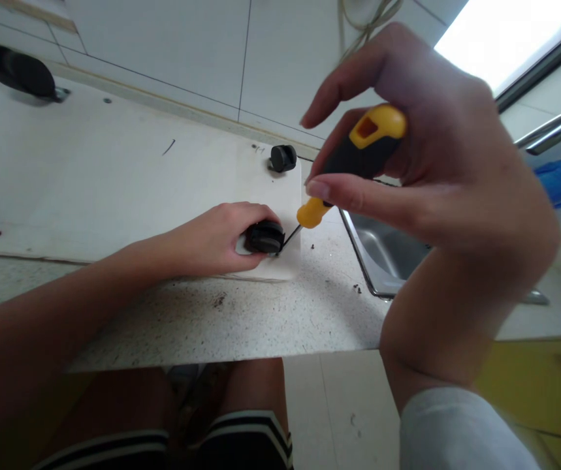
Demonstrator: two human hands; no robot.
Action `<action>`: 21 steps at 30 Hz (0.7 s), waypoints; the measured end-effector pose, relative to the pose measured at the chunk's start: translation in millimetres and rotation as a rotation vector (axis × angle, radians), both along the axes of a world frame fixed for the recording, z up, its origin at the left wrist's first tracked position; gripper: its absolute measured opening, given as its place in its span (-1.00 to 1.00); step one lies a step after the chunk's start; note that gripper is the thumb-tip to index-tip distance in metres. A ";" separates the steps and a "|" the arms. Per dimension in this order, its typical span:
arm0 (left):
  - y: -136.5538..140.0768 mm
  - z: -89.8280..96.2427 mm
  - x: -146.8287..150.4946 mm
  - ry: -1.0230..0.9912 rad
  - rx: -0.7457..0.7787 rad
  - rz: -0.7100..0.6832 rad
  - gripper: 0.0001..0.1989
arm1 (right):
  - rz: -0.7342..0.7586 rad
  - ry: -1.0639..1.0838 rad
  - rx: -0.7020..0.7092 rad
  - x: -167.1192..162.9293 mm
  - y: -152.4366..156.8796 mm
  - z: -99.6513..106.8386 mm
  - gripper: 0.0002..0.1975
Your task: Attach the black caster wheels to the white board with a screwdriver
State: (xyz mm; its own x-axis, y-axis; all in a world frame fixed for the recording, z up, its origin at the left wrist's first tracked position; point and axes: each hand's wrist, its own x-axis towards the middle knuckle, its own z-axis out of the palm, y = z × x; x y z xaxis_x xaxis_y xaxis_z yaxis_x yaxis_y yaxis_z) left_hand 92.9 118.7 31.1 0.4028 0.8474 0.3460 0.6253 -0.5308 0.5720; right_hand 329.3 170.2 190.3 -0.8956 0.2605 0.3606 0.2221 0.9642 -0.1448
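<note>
Your left hand (226, 236) grips the near caster (264, 237) at 4 o'clock on the board (104, 170). Your right hand (456, 156) grasps the screwdriver (353, 156), tip at the caster's 4 o'clock side, handle toward 1 o'clock.

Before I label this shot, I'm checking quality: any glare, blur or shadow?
Head view throughout: the bright pane at upper right is blown out to white; the right hand looks slightly soft; a dim shadow falls across the counter beside the sink.
</note>
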 end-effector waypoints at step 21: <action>-1.9 0.3 -1.8 -0.010 -0.008 0.005 -0.62 | -0.547 0.161 0.409 8.3 -7.4 4.9 -0.44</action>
